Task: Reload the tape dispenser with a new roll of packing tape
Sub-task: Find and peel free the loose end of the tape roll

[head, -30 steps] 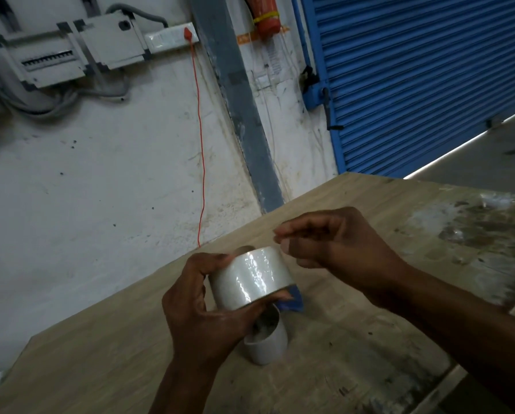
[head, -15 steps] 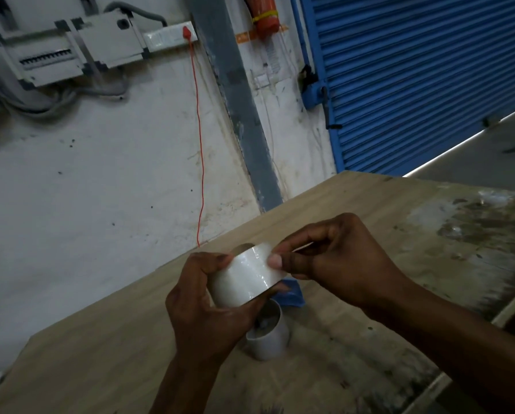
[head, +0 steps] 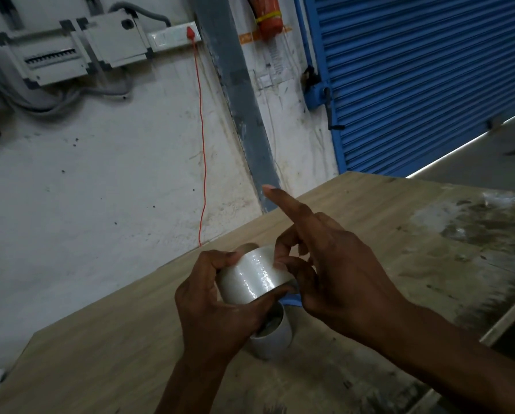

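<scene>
A clear glossy roll of packing tape (head: 254, 274) is held above the wooden table (head: 384, 222). My left hand (head: 217, 306) grips it, thumb along the near side and fingers over the far side. My right hand (head: 330, 270) is at the roll's right edge: its thumb and a bent finger pinch there, while the index finger points straight up and away. A small part of a blue object (head: 292, 300), perhaps the dispenser, shows under the hands, mostly hidden. A grey-white hollow cylinder (head: 272, 339) stands on the table just below the roll.
The table's far edge runs close to a white wall (head: 101, 189) with electrical boxes and a hanging red wire (head: 202, 162). A blue roller shutter (head: 414, 79) is at the back right. Stains and tape residue (head: 474, 222) mark the table's right side.
My right hand has moved in from above the roll to its right edge, and its index finger has lifted and straightened upward. The left hand keeps holding the roll in about the same place.
</scene>
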Tool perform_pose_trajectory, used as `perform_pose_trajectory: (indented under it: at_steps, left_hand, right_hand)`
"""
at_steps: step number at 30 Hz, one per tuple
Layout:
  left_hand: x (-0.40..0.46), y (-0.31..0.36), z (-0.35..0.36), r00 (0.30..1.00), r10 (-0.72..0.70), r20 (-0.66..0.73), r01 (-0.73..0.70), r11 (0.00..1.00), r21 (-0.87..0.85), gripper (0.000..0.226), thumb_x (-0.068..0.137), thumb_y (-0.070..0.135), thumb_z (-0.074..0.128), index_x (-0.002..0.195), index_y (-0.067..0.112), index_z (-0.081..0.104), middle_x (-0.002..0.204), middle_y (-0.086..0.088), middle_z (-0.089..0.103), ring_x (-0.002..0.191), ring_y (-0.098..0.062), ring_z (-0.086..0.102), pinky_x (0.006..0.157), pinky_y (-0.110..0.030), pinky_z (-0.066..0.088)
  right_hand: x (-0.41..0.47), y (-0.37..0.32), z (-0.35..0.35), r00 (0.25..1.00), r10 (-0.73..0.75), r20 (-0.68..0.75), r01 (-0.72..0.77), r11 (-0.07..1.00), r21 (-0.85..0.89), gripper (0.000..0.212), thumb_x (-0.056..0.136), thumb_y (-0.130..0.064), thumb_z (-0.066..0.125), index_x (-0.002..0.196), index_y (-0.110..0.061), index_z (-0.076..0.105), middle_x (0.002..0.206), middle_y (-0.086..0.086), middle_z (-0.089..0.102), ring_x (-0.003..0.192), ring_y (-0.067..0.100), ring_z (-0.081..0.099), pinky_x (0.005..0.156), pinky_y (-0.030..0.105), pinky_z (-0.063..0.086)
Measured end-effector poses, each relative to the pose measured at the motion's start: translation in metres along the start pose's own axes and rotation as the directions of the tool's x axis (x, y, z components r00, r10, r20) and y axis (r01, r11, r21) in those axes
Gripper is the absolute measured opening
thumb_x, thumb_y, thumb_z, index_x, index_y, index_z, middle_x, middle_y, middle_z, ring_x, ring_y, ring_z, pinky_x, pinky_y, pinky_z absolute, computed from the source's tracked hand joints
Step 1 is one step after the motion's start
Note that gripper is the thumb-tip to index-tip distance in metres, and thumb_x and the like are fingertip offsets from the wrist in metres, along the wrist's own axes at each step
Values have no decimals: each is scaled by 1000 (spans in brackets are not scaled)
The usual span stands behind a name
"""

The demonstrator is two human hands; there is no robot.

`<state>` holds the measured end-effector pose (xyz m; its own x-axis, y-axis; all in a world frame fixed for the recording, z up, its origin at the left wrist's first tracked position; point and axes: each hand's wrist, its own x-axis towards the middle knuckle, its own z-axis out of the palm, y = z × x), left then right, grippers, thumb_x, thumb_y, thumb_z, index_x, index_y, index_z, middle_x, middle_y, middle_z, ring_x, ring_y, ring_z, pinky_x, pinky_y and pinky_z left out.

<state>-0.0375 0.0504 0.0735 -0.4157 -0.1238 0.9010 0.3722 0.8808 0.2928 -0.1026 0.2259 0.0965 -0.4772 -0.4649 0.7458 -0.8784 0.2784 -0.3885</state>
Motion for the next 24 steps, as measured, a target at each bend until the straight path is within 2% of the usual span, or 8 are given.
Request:
perform_pose_trajectory:
  at_steps: [2,6,8,13,15,18,21,24]
  left_hand:
    - [-1,0,0,1000,14,9,-14,1000,13,77,69,78,72,100,8,63,97,9,61,90,4,60,79,-5,47]
    - [-3,-4,1,1000,15,25,-16,999,34,80,71,77,73,99,2,64,96,3,63,87,-7,62,74,-13,51]
    - [-3,-5,2,1000,1,31,-2,999,43,75,68,71,78,98,4,65,94,2,65,86,-7,63,72,-16,52]
    - [-7,-6,5,998,-11,57,7,998,61,68,56,60,86,98,11,64,93,9,64,86,-1,62,72,-13,50]
    - [-5,-6,4,999,-31,37,29,998,56,69,54,63,87,97,14,64,93,15,62,90,2,63,70,-11,49]
    - [-1,-5,3,998,-57,0,56,998,32,73,50,68,88,94,15,64,92,20,63,89,6,63,69,-9,47]
    - [1,-3,3,997,-71,23,70,997,20,74,49,69,87,94,16,63,94,21,63,88,8,64,68,-6,45]
    - [0,-5,2,995,-79,64,79,997,4,75,49,68,89,97,16,63,95,18,64,91,5,65,69,-9,49]
  right_hand:
    - [-1,-1,2,1000,22,22,-21,999,-40,139,59,-11,92,155,-53,0,91,-23,55,85,4,52,59,37,59]
    - [0,-2,3,996,36,83,-34,999,-27,124,58,-9,90,146,-50,12,95,-22,50,90,6,56,63,36,60]
    - [0,-1,4,995,37,90,-37,999,7,115,60,-8,89,139,-51,16,97,-20,50,92,6,55,68,36,59]
    - [3,13,7,998,26,53,-33,991,132,99,67,-2,82,132,-48,25,95,-16,52,90,7,54,72,38,56]
    - [3,21,4,998,57,18,-60,973,225,77,79,-5,76,131,-48,37,90,-17,59,89,7,59,75,33,56]
    - [-3,29,-5,985,168,-38,-139,903,407,31,89,-32,75,117,-40,65,95,-19,69,91,7,67,74,21,56]
    - [-9,32,-6,985,169,25,-162,872,462,18,82,-40,78,99,-35,78,99,-19,73,94,10,70,74,25,59]
    - [-10,33,-4,985,153,79,-172,874,454,8,82,-32,81,90,-32,80,93,-18,74,91,8,71,74,22,58]
